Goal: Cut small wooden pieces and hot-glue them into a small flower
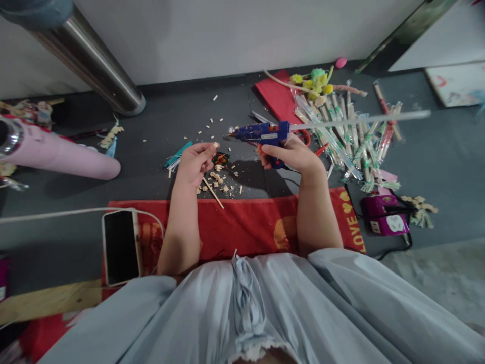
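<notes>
My right hand (290, 153) is wrapped round the handle of a blue glue gun (261, 133), whose nozzle points left toward my other hand. A long translucent glue stick (359, 121) sticks out of its back. My left hand (199, 161) is closed in a pinch on a small pale wooden piece (216, 145), just left of the nozzle and apart from it. Below that hand lie a thin wooden stick (213, 193) and several small wooden bits (217, 177). A teal bundle with white strands (178, 155) lies behind the left hand.
A red cloth (242, 222) covers the near table edge, with a phone (121, 247) on it. A pink bottle (64, 149) and a metal post (102, 60) stand left. Right are wrapped stick bundles (352, 131), red-handled scissors (303, 136) and a purple box (384, 215) with a black cord.
</notes>
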